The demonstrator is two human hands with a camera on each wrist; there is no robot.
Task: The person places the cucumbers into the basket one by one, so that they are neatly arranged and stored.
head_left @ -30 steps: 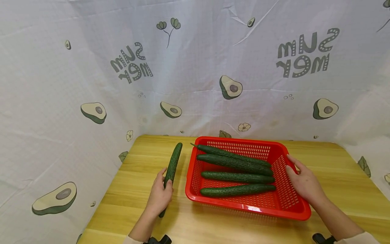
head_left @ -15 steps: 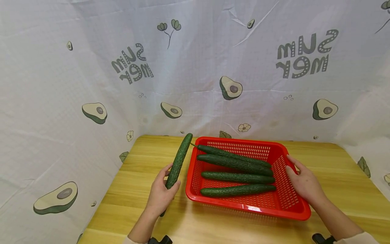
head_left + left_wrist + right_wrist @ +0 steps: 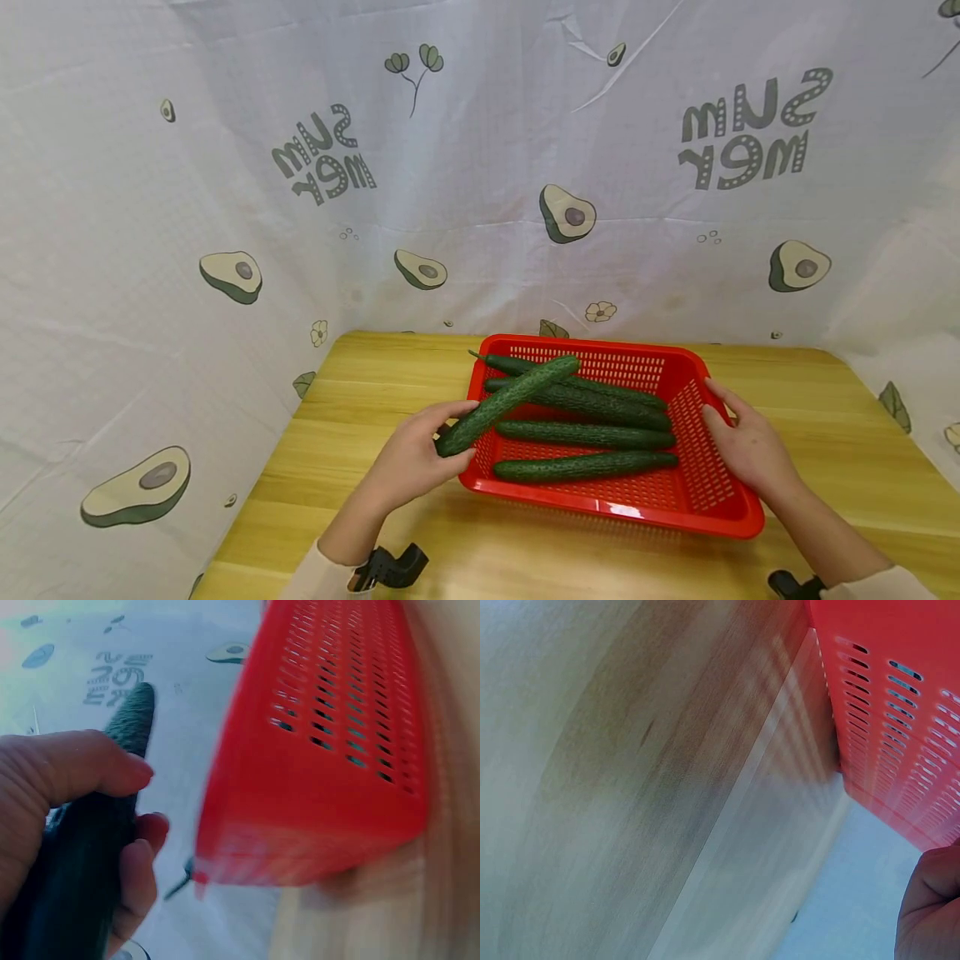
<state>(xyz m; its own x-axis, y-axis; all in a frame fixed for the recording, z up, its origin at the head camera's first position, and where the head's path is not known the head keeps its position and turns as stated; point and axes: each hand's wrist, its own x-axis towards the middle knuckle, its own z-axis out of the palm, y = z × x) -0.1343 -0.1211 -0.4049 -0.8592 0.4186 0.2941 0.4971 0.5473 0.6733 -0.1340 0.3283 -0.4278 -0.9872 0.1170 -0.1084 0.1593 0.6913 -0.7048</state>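
In the head view my left hand grips a dark green cucumber near its lower end. The cucumber slants up and right, over the left rim of a red plastic basket. Several other cucumbers lie lengthwise in that basket; the held one partly covers the two at the back. The left wrist view shows thumb and fingers round the cucumber, with the basket's perforated wall to its right. My right hand holds the basket's right rim; the right wrist view shows only part of this hand.
The basket stands on a light wooden table, slightly angled. Behind it and along the sides hangs a white cloth with avocado prints and mirrored lettering. A black wrist mount sits on my left wrist.
My left hand has lifted the cucumber from the table left of the basket and swung it rightward over the basket's left part. The right hand stays on the rim.
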